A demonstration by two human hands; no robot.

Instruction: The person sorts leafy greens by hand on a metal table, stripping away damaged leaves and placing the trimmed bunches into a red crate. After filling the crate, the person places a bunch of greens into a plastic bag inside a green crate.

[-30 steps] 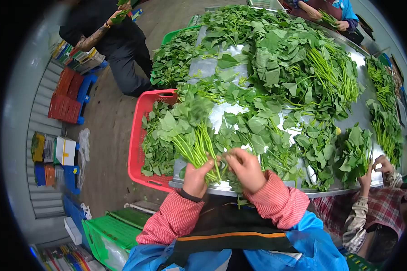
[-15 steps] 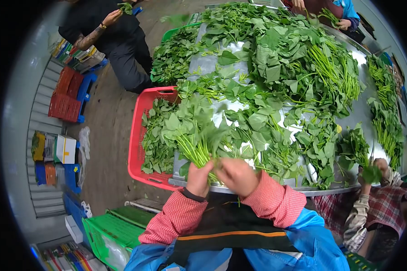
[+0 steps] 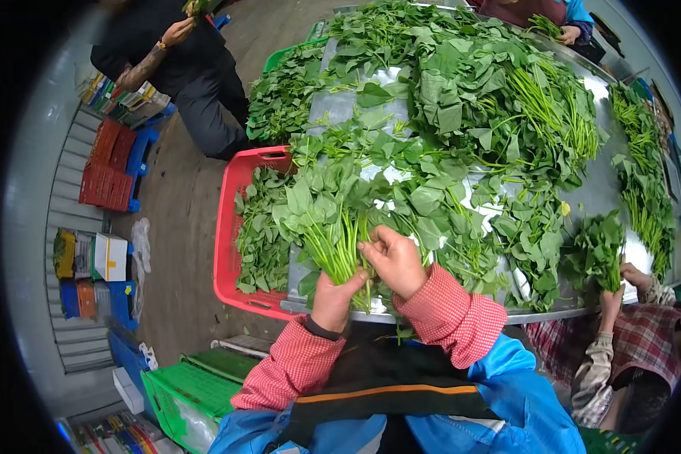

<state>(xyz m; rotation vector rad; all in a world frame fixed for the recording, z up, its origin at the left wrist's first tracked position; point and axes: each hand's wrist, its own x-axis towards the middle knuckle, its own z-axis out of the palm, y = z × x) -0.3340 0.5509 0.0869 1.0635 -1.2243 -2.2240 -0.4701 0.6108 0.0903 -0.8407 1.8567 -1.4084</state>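
Observation:
My left hand (image 3: 334,301) is closed around the stems of a bunch of leafy greens (image 3: 331,234), which look like sweet potato leaves. The bunch stands tilted over the table's near edge, leaves pointing away from me. My right hand (image 3: 395,261) pinches at stems on the bunch's right side, thumb and forefinger together. Just left of the bunch, a red crate (image 3: 223,250) holds more of the same greens. Loose greens (image 3: 450,227) lie spread over the metal table (image 3: 348,110) beyond my hands.
Larger heaps of greens (image 3: 461,91) cover the table's far part. A co-worker's hands (image 3: 620,291) hold a bunch at the right. Another person (image 3: 197,68) stands at the upper left, and one more sleeve (image 3: 579,19) shows at the far side. A green crate (image 3: 189,386) stands at lower left.
My right hand was blurred beside my left at the stem ends; it has moved up along the bunch's right side and now pinches there. The left hand keeps its hold.

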